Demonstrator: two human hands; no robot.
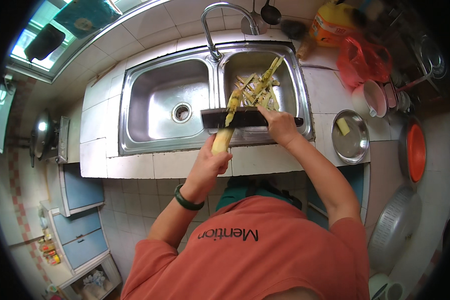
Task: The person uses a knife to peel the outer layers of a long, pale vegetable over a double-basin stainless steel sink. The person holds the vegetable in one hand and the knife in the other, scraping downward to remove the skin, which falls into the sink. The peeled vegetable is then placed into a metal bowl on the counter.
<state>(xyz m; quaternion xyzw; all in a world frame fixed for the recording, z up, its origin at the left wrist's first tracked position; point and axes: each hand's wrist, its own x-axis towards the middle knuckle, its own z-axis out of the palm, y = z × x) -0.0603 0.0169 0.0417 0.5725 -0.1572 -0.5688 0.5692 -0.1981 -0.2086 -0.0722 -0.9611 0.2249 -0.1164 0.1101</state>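
A pale yellow peeled stalk [222, 141], perhaps sugarcane, is in my left hand [206, 165], held at its near end by the sink's front edge. My right hand [282, 126] grips the dark handle of a broad-bladed kitchen knife [216, 119]. The blade lies across the stalk, and a yellow strip of peel [233, 105] stands up over it. Long peel strips [264, 84] are heaped in the right basin of the steel double sink [299, 71]. A short pale piece [342, 126] rests in a round steel bowl [350, 152] on the right counter.
The left basin [153, 101] has a drain, and a curved faucet [206, 28] rises behind the divider. A red plastic bag [362, 62], a yellow jug [332, 24] and a pink-white pot [369, 98] stand back right. An orange basin [416, 152] and a metal colander [393, 228] are farther right.
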